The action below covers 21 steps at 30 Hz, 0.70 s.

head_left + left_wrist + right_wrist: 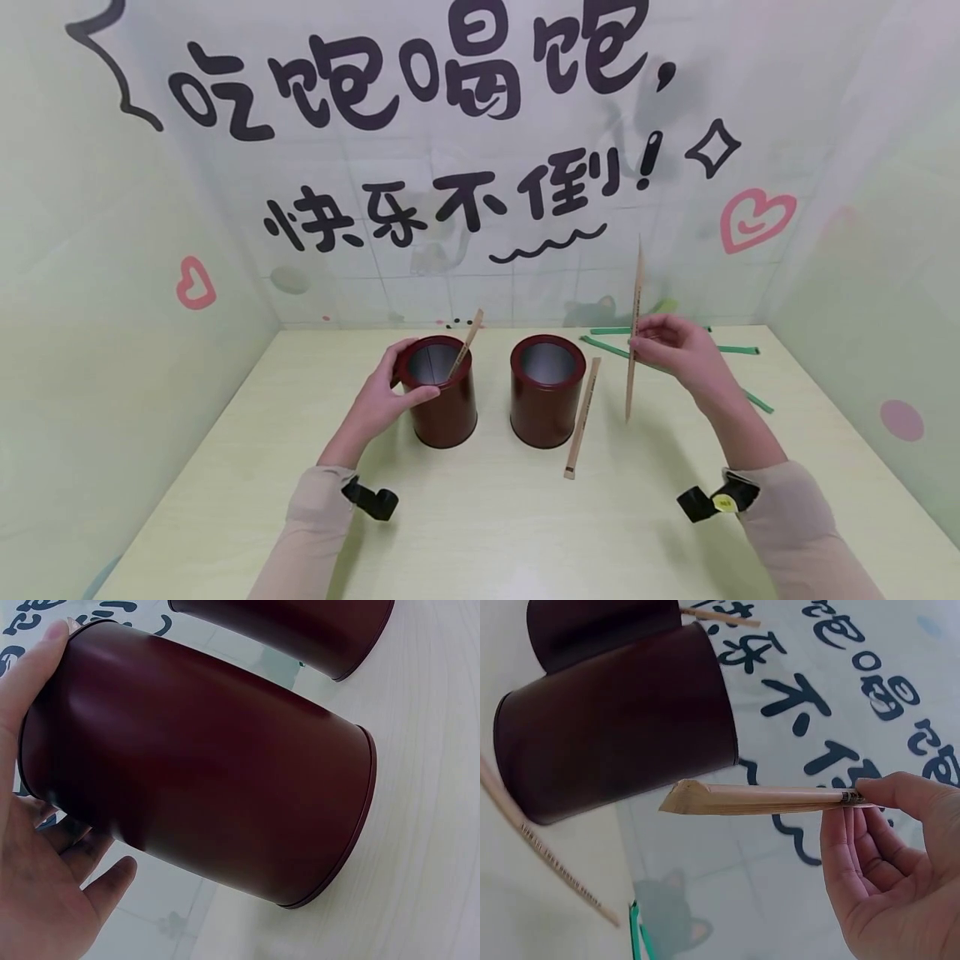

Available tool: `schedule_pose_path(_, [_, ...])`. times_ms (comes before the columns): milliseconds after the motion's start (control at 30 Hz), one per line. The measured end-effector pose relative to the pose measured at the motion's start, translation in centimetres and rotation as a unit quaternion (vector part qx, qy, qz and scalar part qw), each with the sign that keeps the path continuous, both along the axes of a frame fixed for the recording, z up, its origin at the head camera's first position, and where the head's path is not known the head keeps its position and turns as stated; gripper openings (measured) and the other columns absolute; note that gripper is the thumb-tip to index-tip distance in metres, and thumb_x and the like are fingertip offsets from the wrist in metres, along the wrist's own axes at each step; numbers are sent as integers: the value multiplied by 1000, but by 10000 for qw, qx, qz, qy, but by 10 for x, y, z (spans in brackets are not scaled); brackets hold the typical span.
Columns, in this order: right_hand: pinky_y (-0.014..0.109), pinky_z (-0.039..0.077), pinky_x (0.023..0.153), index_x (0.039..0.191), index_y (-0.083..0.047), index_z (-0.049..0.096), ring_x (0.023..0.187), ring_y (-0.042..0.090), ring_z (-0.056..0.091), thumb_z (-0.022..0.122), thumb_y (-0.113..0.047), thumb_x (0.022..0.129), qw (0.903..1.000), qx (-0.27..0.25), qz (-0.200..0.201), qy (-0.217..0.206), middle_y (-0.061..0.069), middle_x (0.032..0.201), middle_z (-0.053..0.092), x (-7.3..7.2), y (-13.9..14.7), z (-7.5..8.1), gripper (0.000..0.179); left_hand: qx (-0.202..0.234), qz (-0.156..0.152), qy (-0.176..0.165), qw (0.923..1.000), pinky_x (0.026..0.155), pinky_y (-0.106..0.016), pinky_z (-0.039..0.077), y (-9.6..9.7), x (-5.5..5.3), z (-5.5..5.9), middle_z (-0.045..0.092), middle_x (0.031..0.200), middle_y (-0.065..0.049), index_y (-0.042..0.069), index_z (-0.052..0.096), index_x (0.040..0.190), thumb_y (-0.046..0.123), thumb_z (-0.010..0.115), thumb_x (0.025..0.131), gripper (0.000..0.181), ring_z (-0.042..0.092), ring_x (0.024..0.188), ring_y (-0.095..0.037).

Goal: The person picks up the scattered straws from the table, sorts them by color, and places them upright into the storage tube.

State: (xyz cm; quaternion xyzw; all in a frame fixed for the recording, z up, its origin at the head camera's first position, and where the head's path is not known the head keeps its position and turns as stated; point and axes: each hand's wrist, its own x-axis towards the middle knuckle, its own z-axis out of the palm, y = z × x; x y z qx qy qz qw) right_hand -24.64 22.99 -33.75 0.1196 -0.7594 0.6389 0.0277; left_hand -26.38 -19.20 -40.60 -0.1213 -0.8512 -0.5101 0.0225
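Two dark red cylindrical cans with open tops stand upright side by side. My left hand (382, 398) grips the left can (445, 417) near its rim, thumb across the front and fingers round the far side. A brown paper-wrapped straw (467, 343) leans inside that can, its top sticking out. The right can (546, 412) stands apart from both hands. Raised above the table, my right hand (678, 350) pinches another brown paper-wrapped straw (772, 797) between thumb and fingers. That straw is nearly upright in the head view, and its flattened wrapper end shows in the right wrist view.
One more brown paper-wrapped straw (582, 421) lies beside the right can. Several thin green sticks (738, 350) lie behind and under the right hand. The light wooden table (480, 525) meets a printed wall sheet (465, 283) at the back, with side panels left and right.
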Motion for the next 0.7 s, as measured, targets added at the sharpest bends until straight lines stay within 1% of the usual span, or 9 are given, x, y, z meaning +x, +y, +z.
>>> schedule_pose_path(133, [16,57,80,106,-13,60,84,1,66,66,-9,95,9998,-190,-65,51,-13,90,66,-2,-15,8,13,15,11,-10,10000,116,-57,36,1,0,0,44,151,-15,14,31,151,26,80,85,83,42,141,-34])
schedule_pose_path(267, [18,58,81,107,-9,59,84,1,66,66,-8,94,9989,-402,-62,214,-11,90,66,-6,-31,14,15,-7,10,19,10000,116,-57,36,0,0,0,44,151,-15,13,31,151,26,80,85,83,42,141,-34])
schedule_pose_path(400, [20,59,80,107,-7,59,83,2,67,66,-5,93,9978,-563,-4,339,-10,90,67,-9,-48,19,15,17,16,33,10000,116,-57,36,-1,1,0,44,151,-15,13,31,151,27,80,85,83,42,140,-34])
schedule_pose_path(567, [18,59,79,105,-8,60,82,1,67,66,-3,92,9972,-644,71,386,-12,88,68,-12,-66,26,15,16,-2,77,10000,116,-57,36,-1,0,-1,45,150,-15,13,32,151,27,80,85,83,43,139,-35])
schedule_pose_path(700, [19,59,78,103,-9,60,81,1,68,65,-1,92,9953,-826,192,458,-11,88,69,-14,-77,34,15,25,-15,86,10000,116,-56,37,-1,0,-1,46,150,-15,13,32,151,27,80,85,83,44,139,-35])
